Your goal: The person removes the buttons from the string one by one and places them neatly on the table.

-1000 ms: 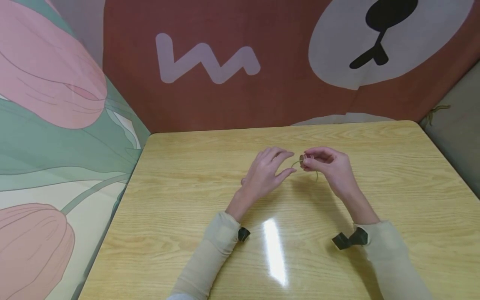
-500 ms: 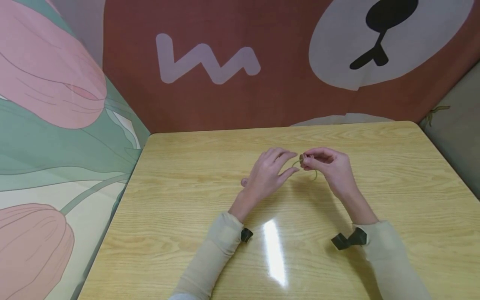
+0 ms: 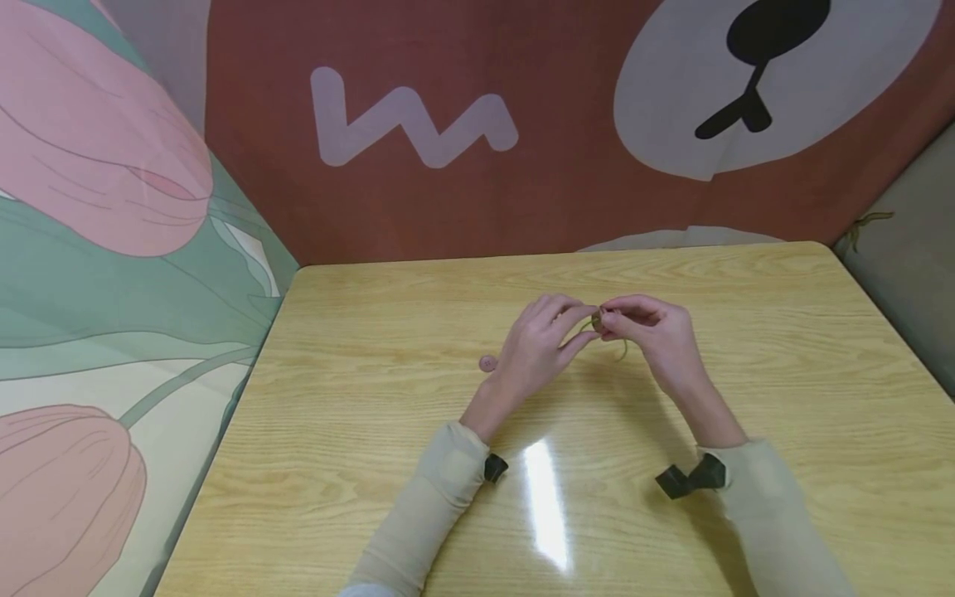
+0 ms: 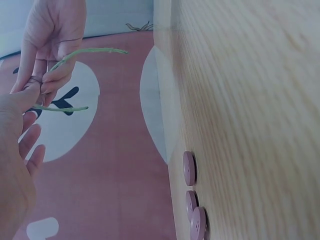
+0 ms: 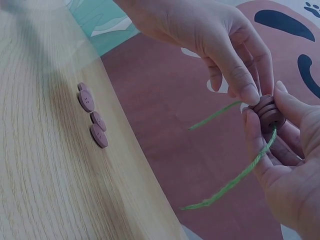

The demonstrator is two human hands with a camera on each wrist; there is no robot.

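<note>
A small stack of brownish-pink buttons [image 5: 270, 114] is threaded on a green string [image 5: 235, 182], held above the table. My right hand [image 3: 664, 340] pinches the stack between thumb and fingers. From the other side my left hand [image 3: 533, 344] brings its thumb and forefinger onto the end of the stack, pinching it. Both string ends stick out of the stack, as the left wrist view shows, one longer green end [image 4: 97, 50] above the other. Fingers hide part of the buttons.
Several loose buttons [image 5: 86, 100] of the same colour lie on the wooden table [image 3: 358, 398]. One button [image 3: 488, 363] shows beside my left wrist in the head view; the hand covers the others. A printed cloth [image 3: 448, 207] hangs behind the table.
My left hand has moved slightly right, and its fingertips have closed onto the button stack. The loose button beside that wrist has come into fuller view. My right hand has barely moved.
</note>
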